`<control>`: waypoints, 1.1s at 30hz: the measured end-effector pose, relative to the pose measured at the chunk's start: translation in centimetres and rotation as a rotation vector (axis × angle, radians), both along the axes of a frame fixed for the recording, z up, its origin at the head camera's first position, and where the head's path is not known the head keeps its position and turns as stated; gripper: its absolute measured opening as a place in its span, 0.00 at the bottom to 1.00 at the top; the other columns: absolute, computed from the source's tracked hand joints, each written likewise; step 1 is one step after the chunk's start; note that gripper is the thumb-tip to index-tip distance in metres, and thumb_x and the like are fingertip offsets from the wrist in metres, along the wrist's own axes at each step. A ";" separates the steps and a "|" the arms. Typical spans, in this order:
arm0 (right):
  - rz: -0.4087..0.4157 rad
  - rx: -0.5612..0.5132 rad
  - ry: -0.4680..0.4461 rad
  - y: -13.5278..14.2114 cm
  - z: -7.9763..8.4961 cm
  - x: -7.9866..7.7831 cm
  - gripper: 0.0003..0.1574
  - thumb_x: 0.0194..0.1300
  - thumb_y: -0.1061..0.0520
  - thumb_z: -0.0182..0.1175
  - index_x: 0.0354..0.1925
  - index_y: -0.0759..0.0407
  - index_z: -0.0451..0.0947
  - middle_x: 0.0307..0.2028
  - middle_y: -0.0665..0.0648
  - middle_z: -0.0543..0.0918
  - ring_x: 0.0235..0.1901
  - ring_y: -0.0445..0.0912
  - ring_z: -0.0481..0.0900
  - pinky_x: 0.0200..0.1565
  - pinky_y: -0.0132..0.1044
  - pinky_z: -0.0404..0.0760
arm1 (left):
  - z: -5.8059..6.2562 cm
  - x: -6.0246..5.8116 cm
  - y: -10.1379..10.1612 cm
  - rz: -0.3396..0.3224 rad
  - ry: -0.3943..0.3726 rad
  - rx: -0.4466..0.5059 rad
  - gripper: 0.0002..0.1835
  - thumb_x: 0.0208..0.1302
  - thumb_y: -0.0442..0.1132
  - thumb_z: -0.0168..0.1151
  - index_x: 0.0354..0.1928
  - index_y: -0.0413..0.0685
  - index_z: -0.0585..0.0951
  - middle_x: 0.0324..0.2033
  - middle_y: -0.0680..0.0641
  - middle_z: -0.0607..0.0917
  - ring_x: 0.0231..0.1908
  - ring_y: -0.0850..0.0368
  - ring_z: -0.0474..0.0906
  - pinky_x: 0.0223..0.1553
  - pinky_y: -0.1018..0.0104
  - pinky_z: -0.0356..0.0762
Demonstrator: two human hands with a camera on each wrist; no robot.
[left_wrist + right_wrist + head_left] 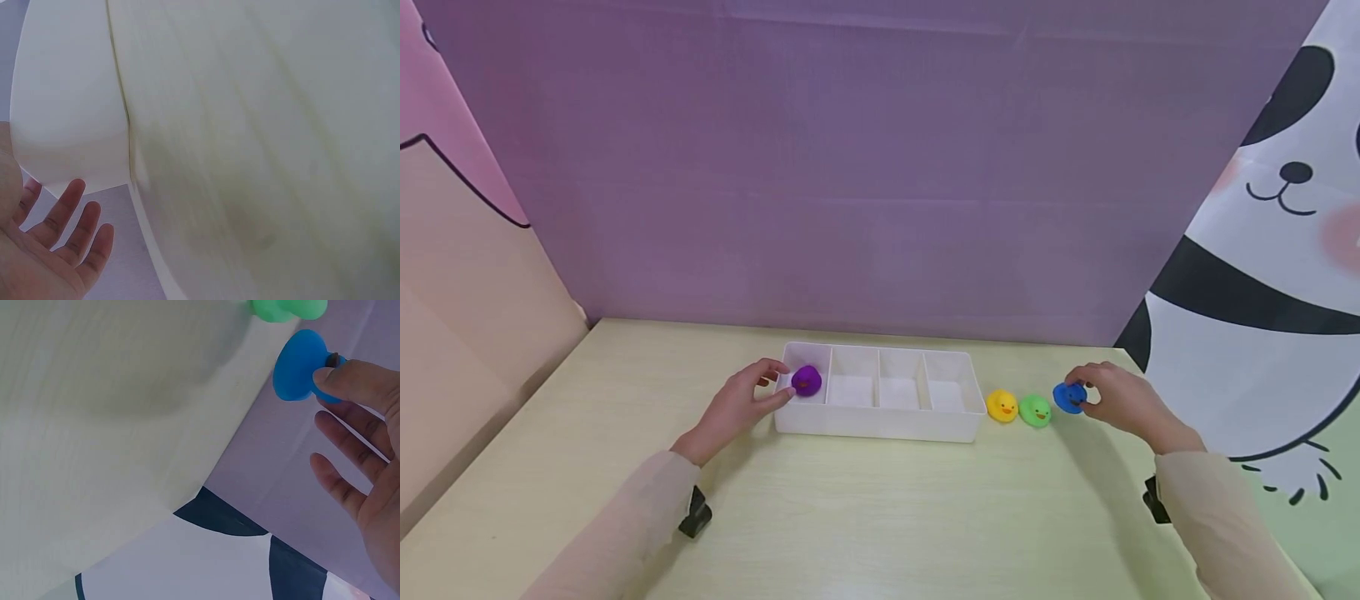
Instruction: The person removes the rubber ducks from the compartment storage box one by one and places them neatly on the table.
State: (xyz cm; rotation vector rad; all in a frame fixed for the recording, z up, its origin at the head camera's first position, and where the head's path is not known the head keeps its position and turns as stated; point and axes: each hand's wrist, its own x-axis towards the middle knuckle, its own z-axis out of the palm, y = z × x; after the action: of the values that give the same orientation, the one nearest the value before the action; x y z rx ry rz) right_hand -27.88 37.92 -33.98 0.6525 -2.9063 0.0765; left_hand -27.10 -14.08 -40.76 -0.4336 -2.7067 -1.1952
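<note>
Looks like a small staged booth for filming; whether inside a home, lab or studio, can't tell. Pale wood-look table (850,517). Behind table: creased purple cloth (880,167) as backdrop. Right of table: panda print (1262,258), cartoon style, pink cheeks, green low down. Left of table: pink-and-beige print (467,250), black outlines. Child-themed decor; toy ducks (1002,406) and white tray (880,423) on table fit. Black wrist gear (696,512) above table suggests recording.
</note>
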 end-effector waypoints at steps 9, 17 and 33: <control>-0.012 0.004 -0.062 0.6 -1.6 -0.1 0.21 0.41 0.66 0.70 0.38 0.61 0.78 0.35 0.58 0.82 0.36 0.53 0.77 0.37 0.49 0.80 | 0.0 0.0 -0.1 -0.004 0.012 -0.007 0.21 0.59 0.48 0.60 0.52 0.46 0.73 0.47 0.42 0.79 0.48 0.43 0.74 0.49 0.48 0.73; -0.023 0.007 -0.095 0.6 -2.5 0.0 0.21 0.42 0.66 0.70 0.39 0.60 0.78 0.36 0.58 0.81 0.37 0.53 0.77 0.38 0.50 0.80 | 0.0 0.0 -0.1 -0.003 0.008 -0.002 0.21 0.59 0.47 0.60 0.52 0.47 0.73 0.48 0.43 0.79 0.49 0.45 0.74 0.51 0.49 0.73; -0.014 -0.019 -0.113 0.7 -2.9 -0.3 0.21 0.43 0.69 0.68 0.39 0.61 0.78 0.38 0.60 0.82 0.39 0.56 0.77 0.39 0.52 0.80 | 0.0 0.0 -0.1 -0.003 0.002 -0.001 0.21 0.59 0.47 0.61 0.52 0.46 0.73 0.47 0.42 0.79 0.49 0.43 0.74 0.50 0.49 0.73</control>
State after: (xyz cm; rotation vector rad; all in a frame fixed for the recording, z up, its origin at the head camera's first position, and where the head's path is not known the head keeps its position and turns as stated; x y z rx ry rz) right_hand -28.21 38.66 -36.92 0.6453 -3.0140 0.1438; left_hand -27.08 -14.16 -40.78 -0.4393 -2.7060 -1.1939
